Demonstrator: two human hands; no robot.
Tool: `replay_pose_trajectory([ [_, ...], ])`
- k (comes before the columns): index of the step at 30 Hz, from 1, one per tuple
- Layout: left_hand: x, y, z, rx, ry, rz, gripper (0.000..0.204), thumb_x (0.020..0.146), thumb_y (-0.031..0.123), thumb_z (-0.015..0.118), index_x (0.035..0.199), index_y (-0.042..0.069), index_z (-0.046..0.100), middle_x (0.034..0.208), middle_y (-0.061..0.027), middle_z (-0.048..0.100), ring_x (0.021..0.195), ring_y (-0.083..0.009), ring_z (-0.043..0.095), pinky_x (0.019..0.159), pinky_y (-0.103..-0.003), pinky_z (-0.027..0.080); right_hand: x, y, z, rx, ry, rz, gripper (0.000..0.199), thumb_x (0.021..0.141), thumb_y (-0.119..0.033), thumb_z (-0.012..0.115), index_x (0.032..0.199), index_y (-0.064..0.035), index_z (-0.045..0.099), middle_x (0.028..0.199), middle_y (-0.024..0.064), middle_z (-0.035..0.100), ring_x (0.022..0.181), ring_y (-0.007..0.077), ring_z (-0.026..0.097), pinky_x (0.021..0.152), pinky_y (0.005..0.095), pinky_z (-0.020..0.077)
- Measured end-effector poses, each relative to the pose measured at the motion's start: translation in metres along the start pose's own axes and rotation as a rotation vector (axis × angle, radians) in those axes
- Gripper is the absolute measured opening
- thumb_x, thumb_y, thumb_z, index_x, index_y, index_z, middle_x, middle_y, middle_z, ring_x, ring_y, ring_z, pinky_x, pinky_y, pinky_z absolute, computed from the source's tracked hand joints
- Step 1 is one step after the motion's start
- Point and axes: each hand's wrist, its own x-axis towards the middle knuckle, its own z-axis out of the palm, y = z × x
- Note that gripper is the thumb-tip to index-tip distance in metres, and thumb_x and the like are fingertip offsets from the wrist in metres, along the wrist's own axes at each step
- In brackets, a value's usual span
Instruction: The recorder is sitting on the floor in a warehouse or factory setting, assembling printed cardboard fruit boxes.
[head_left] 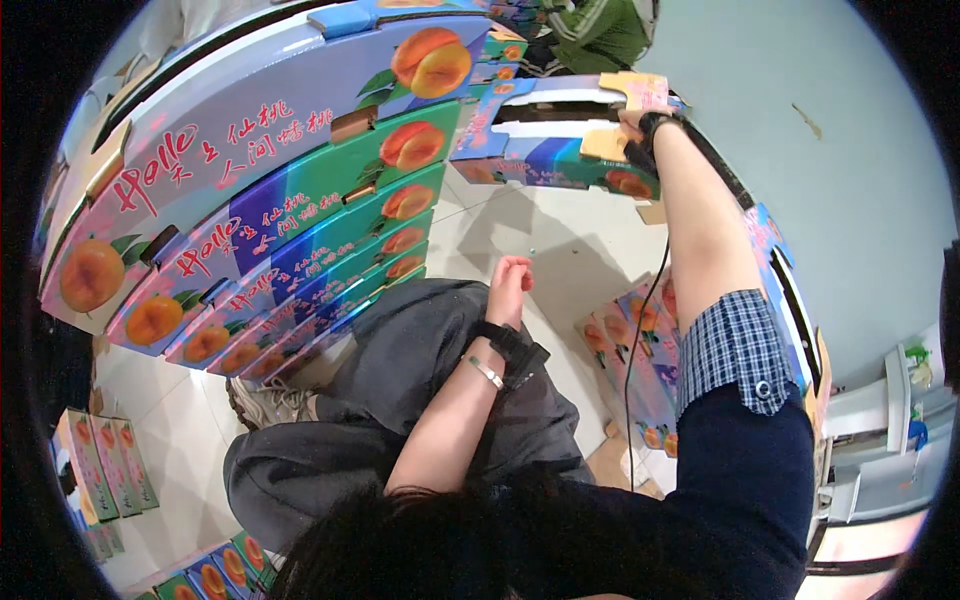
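My right hand (632, 124) reaches far forward to the corner of a peach-printed cardboard box (540, 172) with open slots along its top. Its fingers close on the box's corner by a tan flap (606, 144), though the wrist and a black strap partly hide them. My left hand (510, 285) hangs over my knee, apart from the boxes. Its fingers are curled, and nothing shows in them. A black band and a light bracelet (484, 372) circle that wrist. Left of my knees rises a tall stack of peach-printed boxes (290, 150), in lilac, blue and green.
More printed boxes (640, 350) stand to the right below my arm. A black cable (634, 370) hangs there. Smaller boxes (108, 465) sit on the tiled floor (185, 440) at lower left. Another person in green clothing (605, 35) is at the far side. A pale wall (790, 190) rises at right.
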Motion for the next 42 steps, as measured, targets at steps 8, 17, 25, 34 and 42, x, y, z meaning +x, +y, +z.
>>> replay_pose_trajectory([
  [8,0.002,0.001,0.021,0.045,-0.094,-0.014,0.015,0.079,0.012,0.042,0.089,0.004,0.050,0.070,-0.0015,0.047,0.064,-0.0106,0.046,0.062,-0.024,0.040,0.017,0.140,-0.106,0.372,-0.125,0.275,0.025,0.068,-0.043,0.059,0.075,-0.0188,0.060,0.066,-0.0001,0.060,0.061,0.0100,0.056,0.059,0.0232,0.0443],
  [17,-0.006,0.022,0.031,0.202,-0.111,-0.044,0.026,0.081,0.024,0.049,0.101,0.008,0.047,0.085,-0.0027,0.049,0.070,-0.0108,0.046,0.063,-0.025,0.040,-0.166,0.232,-0.250,0.974,-0.246,0.575,0.043,0.064,-0.047,0.064,0.088,-0.0111,0.058,0.074,0.0050,0.062,0.054,0.0116,0.057,0.049,0.0215,0.0464],
  [25,-0.067,0.163,0.191,0.046,-0.585,0.204,0.068,0.086,0.041,0.045,0.134,0.021,0.003,0.131,-0.0133,0.026,0.111,-0.0260,0.041,0.088,-0.038,0.036,-0.333,0.298,-0.240,1.117,-0.111,0.624,0.044,0.071,-0.043,0.058,0.094,-0.0058,0.055,0.076,0.0076,0.061,0.060,0.0115,0.058,0.055,0.0210,0.0474],
  [34,-0.063,0.121,0.270,0.115,-0.913,0.192,0.064,0.089,0.023,0.042,0.136,0.014,-0.001,0.135,-0.0077,0.022,0.123,-0.0174,0.026,0.099,-0.030,0.024,-0.444,0.307,-0.206,1.409,0.015,0.914,0.044,0.069,-0.043,0.064,0.085,-0.0023,0.058,0.069,0.0051,0.061,0.051,0.0100,0.057,0.047,0.0194,0.0467],
  [42,-0.041,0.086,0.284,0.387,-0.787,0.428,0.067,0.088,0.025,0.044,0.135,0.008,-0.001,0.135,-0.0133,0.021,0.120,-0.0208,0.029,0.096,-0.031,0.028,-0.462,0.324,-0.158,1.343,-0.045,0.978,0.036,0.069,-0.041,0.066,0.057,-0.0097,0.053,0.046,-0.0010,0.047,0.035,0.0067,0.042,0.033,0.0187,0.0321],
])
